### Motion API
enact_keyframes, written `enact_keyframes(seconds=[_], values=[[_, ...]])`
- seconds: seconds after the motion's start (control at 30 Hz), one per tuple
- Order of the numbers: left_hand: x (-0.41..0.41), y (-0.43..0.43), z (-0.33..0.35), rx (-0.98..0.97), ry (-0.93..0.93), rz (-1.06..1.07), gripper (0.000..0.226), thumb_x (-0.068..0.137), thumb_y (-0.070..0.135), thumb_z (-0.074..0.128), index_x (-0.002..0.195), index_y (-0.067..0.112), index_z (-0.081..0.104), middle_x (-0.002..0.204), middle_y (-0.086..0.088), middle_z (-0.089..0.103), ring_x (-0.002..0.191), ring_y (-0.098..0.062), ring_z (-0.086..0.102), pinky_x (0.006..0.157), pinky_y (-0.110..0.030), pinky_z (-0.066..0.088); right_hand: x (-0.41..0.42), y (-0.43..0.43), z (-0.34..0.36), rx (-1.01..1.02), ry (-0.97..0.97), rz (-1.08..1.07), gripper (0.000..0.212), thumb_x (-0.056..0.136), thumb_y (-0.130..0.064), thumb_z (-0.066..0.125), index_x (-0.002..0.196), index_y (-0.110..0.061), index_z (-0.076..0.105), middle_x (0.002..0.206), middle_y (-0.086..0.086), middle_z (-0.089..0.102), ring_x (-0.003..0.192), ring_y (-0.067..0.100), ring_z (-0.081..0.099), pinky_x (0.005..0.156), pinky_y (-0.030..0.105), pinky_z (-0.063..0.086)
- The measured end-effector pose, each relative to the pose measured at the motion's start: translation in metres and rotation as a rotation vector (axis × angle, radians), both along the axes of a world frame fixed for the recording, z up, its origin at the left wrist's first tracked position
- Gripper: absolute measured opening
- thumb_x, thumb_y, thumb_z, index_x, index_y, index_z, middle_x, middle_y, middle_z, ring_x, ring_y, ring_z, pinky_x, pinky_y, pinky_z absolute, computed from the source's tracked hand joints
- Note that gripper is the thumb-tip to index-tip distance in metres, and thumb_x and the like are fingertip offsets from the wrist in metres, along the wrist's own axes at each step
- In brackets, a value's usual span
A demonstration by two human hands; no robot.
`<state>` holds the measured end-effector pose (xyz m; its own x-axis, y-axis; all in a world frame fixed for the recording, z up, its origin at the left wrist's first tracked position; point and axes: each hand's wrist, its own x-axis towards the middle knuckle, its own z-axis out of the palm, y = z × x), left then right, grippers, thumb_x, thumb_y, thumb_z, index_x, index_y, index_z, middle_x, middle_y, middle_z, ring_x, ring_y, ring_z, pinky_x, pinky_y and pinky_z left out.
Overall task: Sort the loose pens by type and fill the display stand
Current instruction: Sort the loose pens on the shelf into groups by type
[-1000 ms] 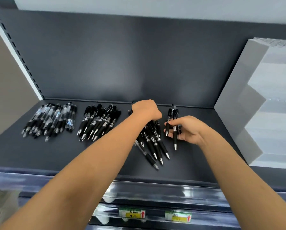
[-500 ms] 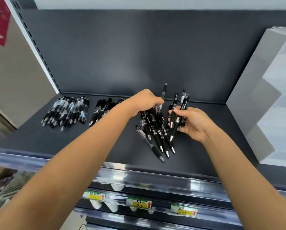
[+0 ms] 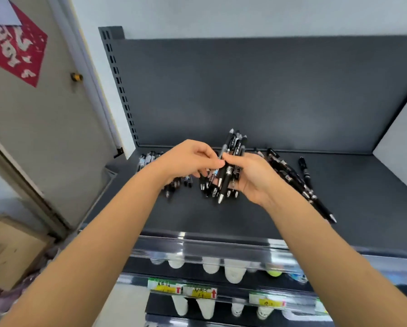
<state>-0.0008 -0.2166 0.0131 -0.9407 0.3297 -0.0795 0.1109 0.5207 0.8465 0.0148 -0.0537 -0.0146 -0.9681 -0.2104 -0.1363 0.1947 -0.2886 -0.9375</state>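
A bundle of black plastic retractable pens (image 3: 233,147) is gripped in the right hand (image 3: 252,178), whose fingers are curled round the barrels from the right. The bundle is held nearly upright above the dark grey metal shelf (image 3: 363,197), silver tips pointing down and clip ends up. The left hand (image 3: 188,161) is brought against the bundle's left edge, with thumb and forefinger pinched together on a pen there and the other fingers curled beneath. A loose row of similar black pens (image 3: 289,173) is seen lying on the shelf just right of the right wrist, tips toward the front. A further group of clear-barrelled pens (image 3: 148,158) is partly hidden behind the left wrist. Yellow price labels (image 3: 164,289) are fixed to the shelf rail below.
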Motion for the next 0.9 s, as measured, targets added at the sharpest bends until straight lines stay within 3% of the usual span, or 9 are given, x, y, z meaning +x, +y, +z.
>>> enact_keyframes(seconds=[0.13,0.37,0.53,0.7,0.8,0.9], values=[[-0.003,-0.045,0.002,0.064,-0.055,-0.014,0.008,0.083,0.014,0.073,0.086,0.007,0.071,0.077,-0.008,0.069,0.07,-0.015,0.064,0.07,-0.026,0.055,0.003,-0.047,0.0,0.007,-0.015,-0.028,0.016,0.094,-0.007,0.056,0.106,0.001,0.062,0.085,0.015,0.069,0.073,0.027,0.069,0.062,0.039,0.059],[-0.021,-0.1,-0.006,0.128,-0.11,0.106,0.03,0.082,0.01,0.074,0.11,0.008,0.066,0.096,-0.015,0.073,0.077,-0.016,0.07,0.07,-0.024,0.056,-0.004,-0.073,-0.012,0.158,-0.049,-0.073,0.005,0.092,-0.009,0.061,0.094,-0.005,0.063,0.097,0.012,0.071,0.076,0.026,0.07,0.07,0.04,0.06],[-0.044,-0.115,-0.016,0.016,-0.139,0.249,0.024,0.08,0.008,0.076,0.1,0.004,0.064,0.078,-0.012,0.07,0.063,-0.016,0.069,0.064,-0.021,0.059,-0.025,-0.076,-0.016,0.166,-0.05,-0.07,0.013,0.093,-0.011,0.061,0.099,-0.001,0.064,0.099,0.01,0.071,0.075,0.023,0.071,0.065,0.035,0.059],[-0.064,-0.115,-0.028,-0.149,-0.174,0.282,0.013,0.078,0.004,0.077,0.079,0.003,0.065,0.072,-0.013,0.071,0.063,-0.02,0.069,0.081,-0.034,0.059,-0.041,-0.082,-0.019,0.151,-0.064,-0.048,0.009,0.094,-0.01,0.059,0.094,-0.003,0.064,0.1,0.01,0.072,0.075,0.024,0.07,0.061,0.034,0.059],[-0.067,-0.114,-0.031,-0.263,-0.156,0.255,0.019,0.074,0.01,0.081,0.073,0.007,0.063,0.077,-0.015,0.074,0.066,-0.02,0.071,0.084,-0.033,0.057,-0.046,-0.087,-0.021,0.146,-0.09,-0.041,0.009,0.094,-0.01,0.059,0.094,-0.003,0.064,0.101,0.011,0.072,0.073,0.023,0.07,0.062,0.034,0.059],[-0.068,-0.118,-0.033,-0.321,-0.134,0.227,0.037,0.07,0.018,0.085,0.07,0.017,0.048,0.08,-0.015,0.074,0.062,-0.017,0.071,0.084,-0.032,0.057,-0.048,-0.092,-0.021,0.136,-0.113,-0.02,0.009,0.093,-0.01,0.06,0.094,-0.002,0.065,0.102,0.012,0.072,0.072,0.022,0.069,0.062,0.034,0.059]])
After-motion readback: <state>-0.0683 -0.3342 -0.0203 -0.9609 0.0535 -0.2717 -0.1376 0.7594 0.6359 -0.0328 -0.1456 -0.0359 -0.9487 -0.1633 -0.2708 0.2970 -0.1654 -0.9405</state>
